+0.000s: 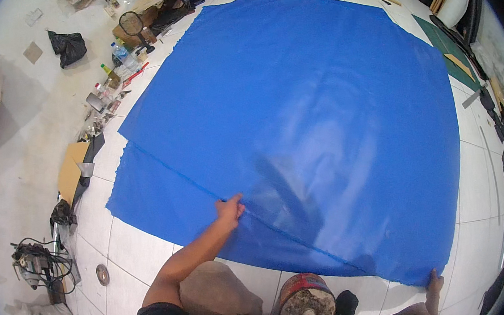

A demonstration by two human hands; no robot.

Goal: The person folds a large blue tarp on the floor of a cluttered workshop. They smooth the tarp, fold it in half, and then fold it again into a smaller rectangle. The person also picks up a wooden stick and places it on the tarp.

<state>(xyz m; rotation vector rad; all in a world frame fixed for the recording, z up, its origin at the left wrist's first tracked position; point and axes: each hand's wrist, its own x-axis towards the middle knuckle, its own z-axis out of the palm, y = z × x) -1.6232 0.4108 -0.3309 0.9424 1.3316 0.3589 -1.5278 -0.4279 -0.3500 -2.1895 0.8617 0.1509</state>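
Sheeting [317, 125], glossy blue, meets left hand [231, 211] and right hand [434, 286], closure of fingers [238, 197] unclear; red-sided round container [307, 305] stands near it, bottom centre.

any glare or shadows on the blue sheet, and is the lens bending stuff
Head view: a pale glare spreads right of the middle of the blue sheet; a dark shadow lies to the right of the left hand; the sheet's right edge looks bowed, and the corners go black.
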